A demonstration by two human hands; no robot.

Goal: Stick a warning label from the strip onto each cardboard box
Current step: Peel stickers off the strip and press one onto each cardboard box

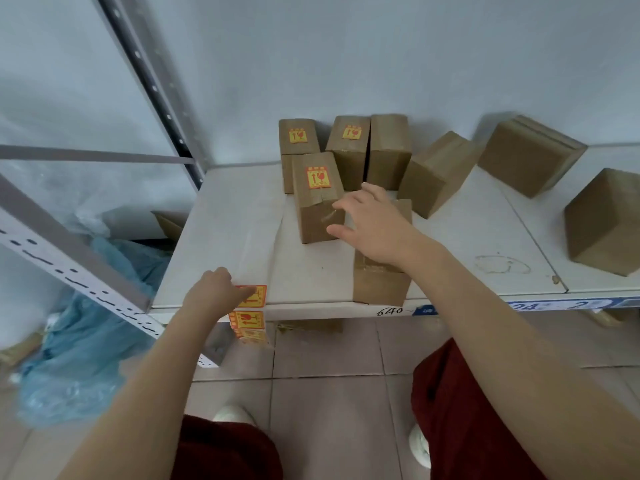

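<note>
Several cardboard boxes stand on a white shelf (225, 237). Three carry a yellow-and-red warning label: the front box (317, 199) and two at the back, the rear-left box (298, 136) and its neighbour (349, 147). My right hand (367, 220) hovers with fingers spread over an unlabelled box (379, 285) at the shelf's front edge, its fingertips next to the front labelled box. My left hand (214, 289) pinches the label strip (249, 317) at the front edge; the strip hangs down over the edge.
Unlabelled boxes lie tilted to the right: one (436, 171), a stack (530, 154) and one far right (604, 220). A metal shelf upright (162, 88) rises at the left. Blue plastic wrap (79, 341) lies on the tiled floor.
</note>
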